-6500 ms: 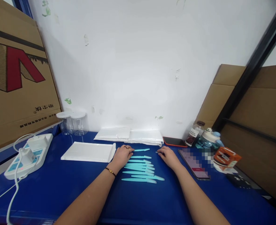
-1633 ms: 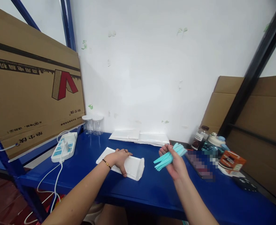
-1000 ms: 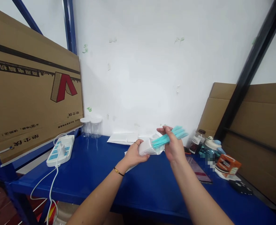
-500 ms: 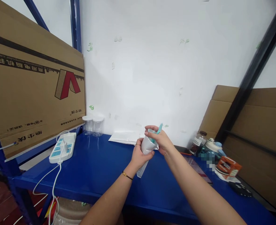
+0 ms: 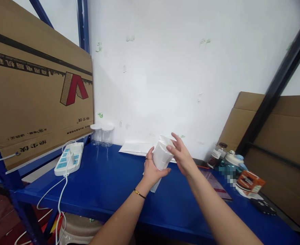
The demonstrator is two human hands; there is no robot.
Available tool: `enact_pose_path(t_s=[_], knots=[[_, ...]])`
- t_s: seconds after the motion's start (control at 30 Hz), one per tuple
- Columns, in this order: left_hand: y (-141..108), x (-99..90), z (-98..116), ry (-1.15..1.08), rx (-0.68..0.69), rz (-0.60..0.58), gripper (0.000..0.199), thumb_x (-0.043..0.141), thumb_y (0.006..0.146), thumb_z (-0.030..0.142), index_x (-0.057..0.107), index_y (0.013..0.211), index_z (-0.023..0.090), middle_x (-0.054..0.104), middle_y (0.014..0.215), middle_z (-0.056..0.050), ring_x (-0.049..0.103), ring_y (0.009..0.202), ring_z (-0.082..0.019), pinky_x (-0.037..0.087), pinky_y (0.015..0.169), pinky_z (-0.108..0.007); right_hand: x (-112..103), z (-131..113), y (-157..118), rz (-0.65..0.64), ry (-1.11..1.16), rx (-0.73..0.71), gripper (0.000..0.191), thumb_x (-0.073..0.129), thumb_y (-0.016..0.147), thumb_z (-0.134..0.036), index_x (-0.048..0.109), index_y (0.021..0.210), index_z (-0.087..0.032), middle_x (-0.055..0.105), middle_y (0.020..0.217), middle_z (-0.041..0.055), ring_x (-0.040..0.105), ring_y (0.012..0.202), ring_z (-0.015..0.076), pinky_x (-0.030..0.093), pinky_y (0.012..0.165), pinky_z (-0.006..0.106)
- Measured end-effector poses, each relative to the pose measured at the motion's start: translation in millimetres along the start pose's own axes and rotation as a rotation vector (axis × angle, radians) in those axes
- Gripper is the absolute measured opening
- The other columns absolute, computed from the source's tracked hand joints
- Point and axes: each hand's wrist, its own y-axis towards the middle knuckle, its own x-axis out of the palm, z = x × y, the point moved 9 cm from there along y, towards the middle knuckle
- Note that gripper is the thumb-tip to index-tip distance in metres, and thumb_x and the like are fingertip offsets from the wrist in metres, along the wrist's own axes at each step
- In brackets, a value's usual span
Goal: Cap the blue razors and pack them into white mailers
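My left hand [image 5: 153,168] is wrapped around a white paper bag [image 5: 162,154], held tilted above the blue table. A pale narrow end sticks out below the palm; whether it is part of the bag I cannot tell. At the bag's upper right, my right hand [image 5: 182,154] has its fingers apart, and one fingertip reaches the bag's rim; whether it presses on it is unclear. The bag's inside is hidden from here. White sheets [image 5: 134,148] lie behind my left hand on the blue table [image 5: 109,180].
Left stand a white power strip [image 5: 69,159] with cables, a clear lidded jar [image 5: 107,136] beside another, and a big cardboard box [image 5: 40,95]. To the right are a brown jar [image 5: 217,154], a teal bottle [image 5: 230,163], an orange box [image 5: 250,183] and a dark flat tablet-like thing [image 5: 215,183].
The teal item that was in my right hand at the bag's mouth is out of sight now. My right hand's fingers have spread and shifted slightly right. My left hand keeps its hold.
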Motion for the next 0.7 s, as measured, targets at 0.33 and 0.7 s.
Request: enact_pose_path(t_s=[0.33, 0.7], knots=[[-9.8, 27.6, -8.1, 0.241, 0.046, -0.135, 0.112, 0.073, 0.054, 0.039, 0.002, 0.141, 0.024, 0.029, 0.138, -0.013, 0.031, 0.126, -0.032, 0.027, 0.102, -0.043, -29.7, -0.7, -31.6, 0.109, -0.462, -0.322, 0.033, 0.067, 0.07, -0.028, 0.068, 0.103, -0.028, 0.065, 0.107, 0.0032, 0.055, 0.102, 0.0235, 0.04, 0.094, 0.036], [-41.7, 72.0, 7.9, 0.407, 0.301, -0.472, 0.099, 0.069, 0.057, 0.03, 0.018, 0.141, 0.028, 0.041, 0.131, -0.01, 0.036, 0.122, -0.03, 0.023, 0.101, -0.045, -137.8, 77.7, -60.9, 0.199, -0.259, 0.138, 0.02, 0.075, 0.061, -0.031, 0.069, 0.074, -0.017, 0.062, 0.061, -0.0023, 0.046, 0.051, 0.0112, 0.031, 0.046, 0.019]])
